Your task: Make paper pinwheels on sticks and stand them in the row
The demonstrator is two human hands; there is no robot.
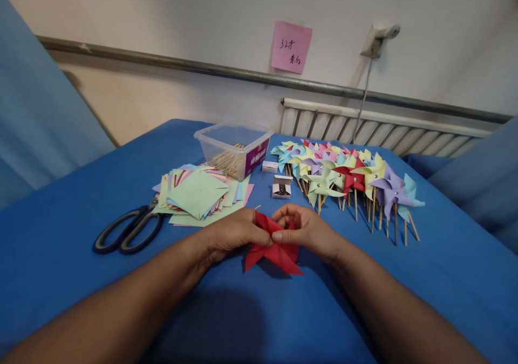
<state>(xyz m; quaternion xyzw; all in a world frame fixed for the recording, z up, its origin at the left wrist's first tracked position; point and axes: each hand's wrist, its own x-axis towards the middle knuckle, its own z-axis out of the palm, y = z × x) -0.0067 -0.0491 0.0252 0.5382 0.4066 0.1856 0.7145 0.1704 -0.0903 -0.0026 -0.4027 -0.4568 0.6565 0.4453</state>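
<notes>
Between my hands is a red paper pinwheel [279, 256], its folded blades spreading toward me. My left hand [243, 229] is closed on its left side, the thumb pressed near the centre. From the right, my right hand [305, 231] pinches the same middle with thumb and curled fingers. The two thumbs almost touch, and they hide the pinwheel's centre. A thin stick tip [257, 207] shows just behind my left fingers. Beyond my hands stands a small open box [281, 187] with dark small pieces inside, which look like pins.
Black-handled scissors [128, 231] lie left of a stack of coloured paper squares [198, 194]. Behind are a clear plastic tub [230, 137] of wooden sticks and a small white box [270, 167]. Many finished pinwheels [356, 177] lie at right on the blue cloth [194, 310]. A radiator [388, 129] stands behind.
</notes>
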